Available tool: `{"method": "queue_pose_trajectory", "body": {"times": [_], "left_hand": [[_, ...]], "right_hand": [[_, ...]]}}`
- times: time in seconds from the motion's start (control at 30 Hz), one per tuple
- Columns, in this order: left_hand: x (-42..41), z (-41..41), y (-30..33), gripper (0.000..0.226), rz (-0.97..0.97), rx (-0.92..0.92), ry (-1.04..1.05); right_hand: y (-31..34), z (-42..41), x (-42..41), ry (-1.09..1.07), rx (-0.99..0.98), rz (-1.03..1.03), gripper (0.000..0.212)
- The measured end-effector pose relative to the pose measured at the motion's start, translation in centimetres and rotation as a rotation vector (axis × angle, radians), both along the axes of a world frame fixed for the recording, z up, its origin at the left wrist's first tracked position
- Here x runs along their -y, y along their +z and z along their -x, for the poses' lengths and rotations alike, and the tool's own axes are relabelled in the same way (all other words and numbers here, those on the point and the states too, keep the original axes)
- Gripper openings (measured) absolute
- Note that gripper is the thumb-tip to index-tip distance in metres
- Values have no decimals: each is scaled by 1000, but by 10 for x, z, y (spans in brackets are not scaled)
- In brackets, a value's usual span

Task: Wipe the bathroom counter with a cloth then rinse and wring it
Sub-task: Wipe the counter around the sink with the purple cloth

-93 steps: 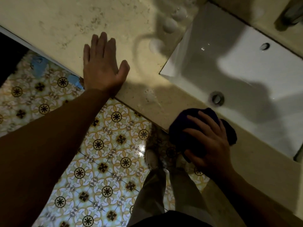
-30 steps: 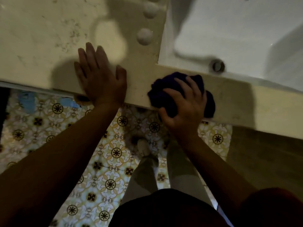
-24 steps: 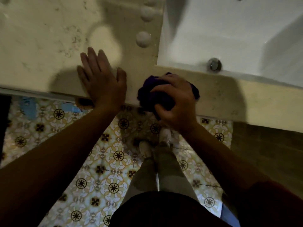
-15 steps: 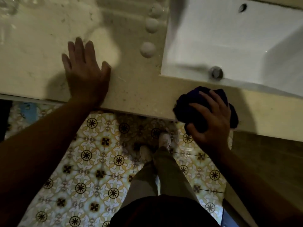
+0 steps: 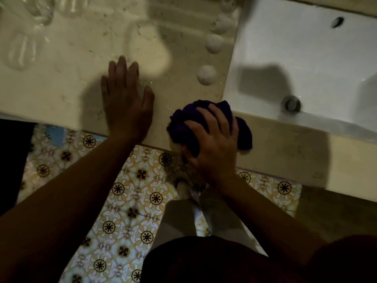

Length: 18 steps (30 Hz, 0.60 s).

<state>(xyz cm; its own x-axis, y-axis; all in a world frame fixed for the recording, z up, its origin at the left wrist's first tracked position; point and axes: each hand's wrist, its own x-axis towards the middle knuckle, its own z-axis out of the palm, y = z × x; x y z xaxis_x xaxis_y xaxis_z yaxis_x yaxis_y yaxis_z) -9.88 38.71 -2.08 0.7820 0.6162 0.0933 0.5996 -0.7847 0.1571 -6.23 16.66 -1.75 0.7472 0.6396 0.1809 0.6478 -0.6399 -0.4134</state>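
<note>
- The right hand [image 5: 214, 148] has its grip clamped on a bunched dark purple cloth [image 5: 240, 131], fingers curled over the top of the wad and pressing it down.
- The cloth sits on the front edge of the surface [image 5: 61, 78], at the narrow strip that runs between that edge and the sink [image 5: 306, 48]. Part of the wad overhangs the edge toward the patterned floor [image 5: 122, 190].
- The left hand [image 5: 126, 105] lies flat on the surface just left of the cloth, fingers straight and holding nothing, near the front edge. It looks like a brace rather than a working hand.
- What the next stroke turns on: the wad is under the right palm, with its longer spread running sideways along the front edge. The unwiped strip stretches off to the right in front of the sink, and the broad, speckled area lies up and to the left, beyond the left hand.
- The right hand is the nearer one to the sink, whose corner lies just beyond the cloth, so I'd judge rinsing falls to it once the wiping is done.
- A row of pale round lumps [image 5: 206, 74] stands along the sink's left rim, close to any sweep in that direction.
</note>
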Motion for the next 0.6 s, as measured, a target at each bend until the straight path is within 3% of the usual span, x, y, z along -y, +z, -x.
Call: {"method": "queue_pose_trajectory", "body": {"times": [0.17, 0.23, 0.33, 0.5, 0.6], "left_hand": [[-21, 5, 8, 60, 70, 87, -137], [-51, 15, 11, 58, -18, 54, -230], [-101, 42, 6, 61, -116, -28, -196], [-118, 54, -1, 66, -6, -59, -136], [-118, 53, 1, 66, 8, -59, -132]], "right_hand": [[2, -5, 0, 29, -26, -5, 44], [7, -13, 3, 51, -70, -87, 41], [26, -24, -5, 45, -128, -238, 40], [49, -47, -97, 22, -98, -371, 40], [37, -71, -161, 45, -62, -338, 36]]}}
